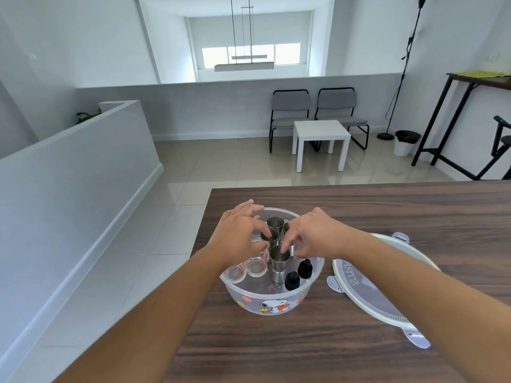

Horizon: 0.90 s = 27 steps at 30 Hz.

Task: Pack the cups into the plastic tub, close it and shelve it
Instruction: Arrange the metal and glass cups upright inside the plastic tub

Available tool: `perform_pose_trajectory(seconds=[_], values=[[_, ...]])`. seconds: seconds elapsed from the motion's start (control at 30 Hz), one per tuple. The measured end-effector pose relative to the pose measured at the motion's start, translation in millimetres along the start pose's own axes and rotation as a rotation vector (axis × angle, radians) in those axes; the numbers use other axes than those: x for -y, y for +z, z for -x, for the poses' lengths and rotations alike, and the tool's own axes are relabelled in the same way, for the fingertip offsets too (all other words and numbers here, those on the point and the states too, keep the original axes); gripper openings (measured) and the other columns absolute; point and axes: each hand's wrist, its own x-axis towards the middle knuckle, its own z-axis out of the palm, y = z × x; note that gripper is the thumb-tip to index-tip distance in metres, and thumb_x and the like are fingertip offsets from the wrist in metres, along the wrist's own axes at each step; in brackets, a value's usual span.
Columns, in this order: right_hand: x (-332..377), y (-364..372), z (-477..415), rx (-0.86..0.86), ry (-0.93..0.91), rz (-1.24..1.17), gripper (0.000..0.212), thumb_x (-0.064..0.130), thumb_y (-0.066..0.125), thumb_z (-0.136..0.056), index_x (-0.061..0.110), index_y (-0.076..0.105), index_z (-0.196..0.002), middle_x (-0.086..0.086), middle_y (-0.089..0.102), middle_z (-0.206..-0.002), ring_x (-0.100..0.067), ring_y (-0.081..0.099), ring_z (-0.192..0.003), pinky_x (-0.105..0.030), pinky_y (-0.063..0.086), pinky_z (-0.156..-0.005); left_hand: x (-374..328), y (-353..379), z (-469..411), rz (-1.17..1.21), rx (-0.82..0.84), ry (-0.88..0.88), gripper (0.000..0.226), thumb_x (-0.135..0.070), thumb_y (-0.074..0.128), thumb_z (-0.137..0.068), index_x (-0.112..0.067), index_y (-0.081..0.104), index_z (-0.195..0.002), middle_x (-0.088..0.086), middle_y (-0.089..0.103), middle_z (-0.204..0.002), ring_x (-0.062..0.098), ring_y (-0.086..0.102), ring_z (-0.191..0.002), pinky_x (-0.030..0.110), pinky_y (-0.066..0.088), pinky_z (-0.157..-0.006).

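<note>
A round clear plastic tub [272,305] with a cartoon dog print stands near the left edge of the wooden table [359,205]. Inside it are several steel cups [279,257], clear glass cups [255,265] at the left and two small black items [298,273] at the right. My left hand [239,233] reaches over the tub's left half, fingertips on the rim of a steel cup and above a glass cup. My right hand [312,233] hovers over the right half, fingers curled down by the steel cups. The round lid [356,286] lies on the table right of the tub, partly under my right forearm.
The table's left edge runs just beside the tub, with tiled floor below. Farther off stand a white side table [320,134], two grey chairs [318,106], a floor lamp, a small bin [405,142] and a tall black table [470,87] at right.
</note>
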Motion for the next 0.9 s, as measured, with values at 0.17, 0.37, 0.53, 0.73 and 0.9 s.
perform_pose_trajectory(seconds=[0.17,0.37,0.53,0.73,0.9], values=[[-0.8,6.6,-5.7,-0.001,-0.004,0.063,0.011,0.030,0.067,-0.076,0.032,0.073,-0.086,0.012,0.047,-0.073,-0.006,0.046,-0.074,-0.033,0.025,-0.083,-2.4,5.6,-7.6,-0.063,0.014,-0.003,0.009,-0.035,0.065,-0.079,-0.037,0.070,-0.086,-0.003,0.039,-0.145,0.013,0.016,-0.140,0.037,0.013,-0.109],[-14.0,-7.4,2.1,0.010,0.018,0.123,0.004,0.030,0.070,-0.076,0.028,0.073,-0.077,0.015,0.056,-0.073,-0.005,0.049,-0.075,-0.031,0.023,-0.084,-0.8,8.9,-9.4,-0.066,-0.002,0.009,0.008,-0.031,0.065,-0.078,-0.036,0.070,-0.076,-0.004,0.042,-0.143,0.012,0.018,-0.139,0.037,0.016,-0.107],[-16.2,-12.8,4.1,0.062,0.052,0.250,0.020,0.028,0.070,-0.077,0.027,0.059,-0.060,0.010,0.068,-0.082,-0.009,0.055,-0.082,-0.033,0.023,-0.089,0.2,10.4,-10.6,-0.057,-0.007,0.011,0.006,-0.031,0.068,-0.076,-0.036,0.069,-0.073,-0.005,0.043,-0.142,0.011,0.018,-0.139,0.036,0.015,-0.107],[-15.8,-5.7,2.2,0.057,0.078,0.279,0.019,0.023,0.068,-0.075,0.024,0.055,-0.060,0.008,0.063,-0.074,-0.013,0.058,-0.078,-0.037,0.022,-0.089,-0.1,12.8,-10.7,-0.084,-0.026,-0.005,0.006,-0.032,0.070,-0.074,-0.036,0.068,-0.069,-0.007,0.044,-0.141,0.011,0.019,-0.138,0.036,0.016,-0.107],[-19.4,-0.5,-0.3,0.015,0.080,0.279,0.020,0.027,0.069,-0.075,0.024,0.055,-0.061,0.008,0.059,-0.074,-0.013,0.056,-0.077,-0.037,0.020,-0.085,-0.7,12.4,-9.9,-0.100,-0.023,-0.022,0.005,-0.033,0.070,-0.074,-0.034,0.068,-0.070,-0.007,0.043,-0.142,0.011,0.019,-0.139,0.035,0.015,-0.108]])
